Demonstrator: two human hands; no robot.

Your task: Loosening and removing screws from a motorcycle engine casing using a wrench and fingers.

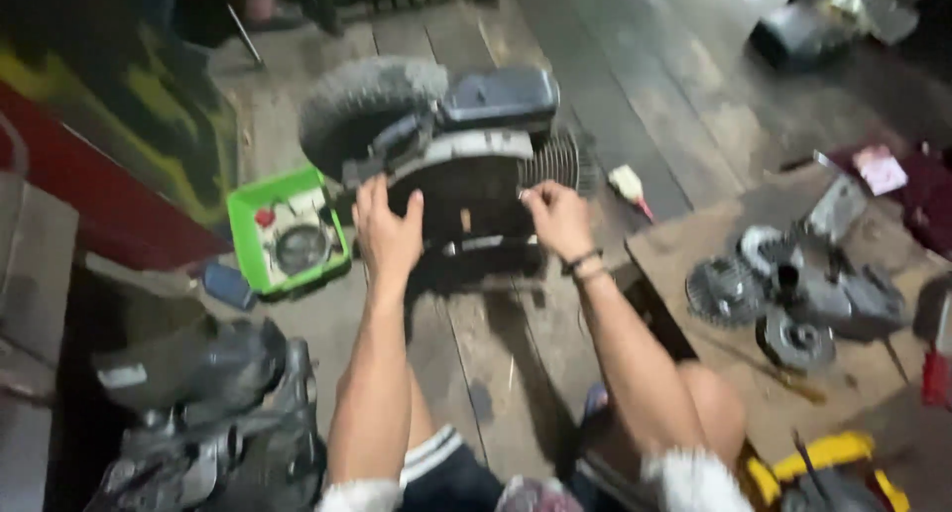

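Note:
A scooter engine and rear-wheel assembly (466, 155) lies on the wooden floor in front of me, with a dusty tyre (367, 101) at its far left and a dark cover on top. My left hand (387, 229) grips the near left edge of its dark casing. On the casing's near right edge my right hand (557, 220) is closed, with bands on its wrist. The frame is motion-blurred, so the finger grip is not sharp.
A green tray (248, 244) with small parts sits left of the assembly. Clutch and gear parts (793, 294) lie on a cardboard sheet at right. Another dark engine block (218, 413) stands at lower left. A yellow tool (823, 457) is at lower right.

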